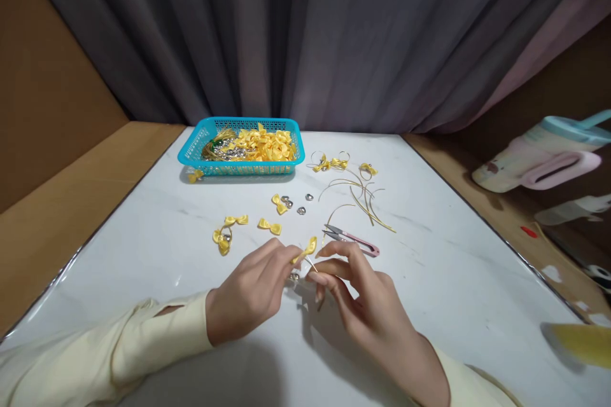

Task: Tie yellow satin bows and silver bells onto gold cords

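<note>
Between the fingertips of my left hand (261,286) a yellow ribbon bow (310,246) is pinched. A thin gold elastic cord (311,263) runs from under the bow to my right hand (363,296), whose thumb and fingers are closed on its end. Just below the bow, a small silver bead (294,276) shows, partly behind my left fingers. Beyond my right hand lie pink-handled thread snips (353,240). Loose bows (270,226) and silver beads (301,210) are spread past my left hand, near a looped bow piece (222,240).
A blue basket (241,169) at the back holds bows, beads and gold cord. Cut cords (367,203) and several looped bow pieces (338,163) lie to the right. Outside the table's right edge are a tumbler (529,152) and a clear bottle (573,210). A grey curtain (296,38) hangs behind.
</note>
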Demonstrator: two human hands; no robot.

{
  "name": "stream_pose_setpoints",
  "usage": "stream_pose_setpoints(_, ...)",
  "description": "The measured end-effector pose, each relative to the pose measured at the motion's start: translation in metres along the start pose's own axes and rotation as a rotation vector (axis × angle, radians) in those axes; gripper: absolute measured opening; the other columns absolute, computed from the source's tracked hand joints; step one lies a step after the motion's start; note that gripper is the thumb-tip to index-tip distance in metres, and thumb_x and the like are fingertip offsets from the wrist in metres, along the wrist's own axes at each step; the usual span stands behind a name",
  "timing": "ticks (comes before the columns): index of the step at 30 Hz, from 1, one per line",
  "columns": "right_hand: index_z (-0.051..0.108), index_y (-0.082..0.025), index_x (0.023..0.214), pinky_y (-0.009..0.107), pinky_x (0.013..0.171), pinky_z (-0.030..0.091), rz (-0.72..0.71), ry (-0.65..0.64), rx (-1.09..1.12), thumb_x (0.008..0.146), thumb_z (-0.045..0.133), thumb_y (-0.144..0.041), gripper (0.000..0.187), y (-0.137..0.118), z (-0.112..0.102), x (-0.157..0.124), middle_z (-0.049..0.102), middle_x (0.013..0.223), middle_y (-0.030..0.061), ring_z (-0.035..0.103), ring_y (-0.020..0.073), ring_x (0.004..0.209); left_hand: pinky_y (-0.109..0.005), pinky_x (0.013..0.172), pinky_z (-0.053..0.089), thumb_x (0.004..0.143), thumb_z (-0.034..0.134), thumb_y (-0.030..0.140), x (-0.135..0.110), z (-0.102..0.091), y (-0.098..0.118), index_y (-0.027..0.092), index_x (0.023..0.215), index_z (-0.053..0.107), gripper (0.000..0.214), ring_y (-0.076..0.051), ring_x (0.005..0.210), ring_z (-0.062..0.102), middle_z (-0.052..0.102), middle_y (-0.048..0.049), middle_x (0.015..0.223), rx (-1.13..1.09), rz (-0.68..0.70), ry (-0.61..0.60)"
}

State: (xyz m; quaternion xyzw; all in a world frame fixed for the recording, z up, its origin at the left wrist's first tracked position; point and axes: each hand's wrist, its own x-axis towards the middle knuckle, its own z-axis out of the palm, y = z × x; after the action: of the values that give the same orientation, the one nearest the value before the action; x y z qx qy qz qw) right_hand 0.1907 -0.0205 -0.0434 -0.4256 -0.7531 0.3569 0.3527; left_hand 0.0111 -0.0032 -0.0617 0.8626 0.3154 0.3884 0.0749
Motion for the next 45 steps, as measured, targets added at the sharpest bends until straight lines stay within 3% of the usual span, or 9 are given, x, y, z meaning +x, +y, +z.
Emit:
stream_pose_setpoints(9,0.034,-0.023,0.094,0.022,0.053,0.044,0.119,0.026,0.139,0.09,0.04,-0.02,0.007,-0.004,-0.001,0.004,0.059,0.067,-0.003,0.058,0.0112,0.057,-0.027,0.053,0.042,0.084,0.038,-0.001,0.001,-0.001,0.001,0.009,0.1,0.047,0.02,-0.014,0.059,0.045,0.057,-0.0078,0.075,-0.062,0.149,-0.004)
stream_pose_setpoints(13,0.042,-0.021,0.088,0.029,0.071,0.045,0.152,-0.002,0.117,0.081,0.058,-0.037,0.024,0.005,-0.015,0.015,0.055,0.086,0.0031,0.054,0.0156,0.081,-0.026,0.054,0.044,0.085,0.037,-0.001,0.003,-0.003,0.004,0.01,0.099,0.048,0.021,-0.015,0.061,0.048,0.057,-0.007,0.073,-0.108,0.105,0.002)
stream_pose_setpoints(17,0.039,-0.021,0.097,0.027,0.068,0.042,0.304,-0.204,0.471,0.09,0.041,-0.045,0.024,0.009,-0.021,0.025,0.052,0.08,-0.0001,0.051,0.0121,0.073,-0.024,0.052,0.043,0.087,0.035,0.003,0.006,-0.007,0.008,0.012,0.097,0.049,0.02,-0.014,0.058,0.048,0.057,-0.0055,0.071,-0.167,0.084,-0.014)
stream_pose_setpoints(22,0.037,-0.022,0.101,0.024,0.061,0.041,0.45,-0.37,1.01,0.079,0.063,-0.03,0.035,0.008,-0.01,0.027,0.059,0.066,-0.0057,0.058,0.0104,0.062,-0.023,0.053,0.044,0.087,0.035,0.004,0.005,-0.009,0.015,0.014,0.1,0.049,0.021,-0.014,0.061,0.049,0.058,-0.0048,0.072,-0.214,0.061,-0.037)
stream_pose_setpoints(27,0.042,-0.019,0.095,0.025,0.056,0.043,0.547,-0.393,1.201,0.064,0.075,-0.022,0.045,0.016,-0.004,0.027,0.058,0.057,-0.0076,0.057,0.0109,0.052,-0.023,0.06,0.046,0.085,0.037,0.002,0.003,-0.009,0.023,0.016,0.092,0.049,0.02,-0.013,0.063,0.053,0.06,-0.0025,0.07,-0.295,-0.008,-0.101)
stream_pose_setpoints(33,0.042,-0.018,0.092,0.018,0.045,0.03,0.458,-0.294,1.11,0.062,0.075,-0.025,0.044,0.02,-0.001,0.027,0.051,0.052,-0.0095,0.044,0.0061,0.043,-0.02,0.061,0.045,0.085,0.039,0.004,0.002,-0.012,0.032,0.019,0.083,0.05,0.019,-0.011,0.063,0.057,0.061,0.0007,0.067,-0.401,-0.229,-0.227)
stream_pose_setpoints(37,0.041,-0.018,0.085,0.018,0.044,0.025,0.429,-0.134,0.987,0.061,0.072,-0.023,0.039,0.029,-0.003,0.033,0.045,0.05,-0.0118,0.036,0.0042,0.04,-0.021,0.06,0.045,0.085,0.037,0.006,0.002,-0.021,0.039,0.019,0.085,0.052,0.02,-0.013,0.066,0.056,0.061,-0.003,0.073,-0.49,-0.099,-0.359)
stream_pose_setpoints(39,0.041,-0.018,0.084,0.019,0.047,0.027,0.427,-0.071,0.959,0.062,0.069,-0.02,0.036,0.036,-0.007,0.037,0.047,0.052,-0.0108,0.038,0.0048,0.042,-0.022,0.061,0.046,0.084,0.036,0.005,0.003,-0.027,0.041,0.018,0.087,0.052,0.02,-0.013,0.066,0.055,0.061,-0.0037,0.073,-0.505,-0.066,-0.364)
stream_pose_setpoints(45,0.037,-0.02,0.088,0.02,0.053,0.028,0.387,0.162,0.833,0.069,0.064,-0.021,0.033,0.053,-0.025,0.048,0.048,0.049,-0.0104,0.04,0.0071,0.05,-0.02,0.06,0.044,0.085,0.038,0.003,0.005,-0.033,0.046,0.02,0.085,0.05,0.021,-0.011,0.066,0.054,0.06,0.0002,0.072,-0.515,-0.165,-0.316)
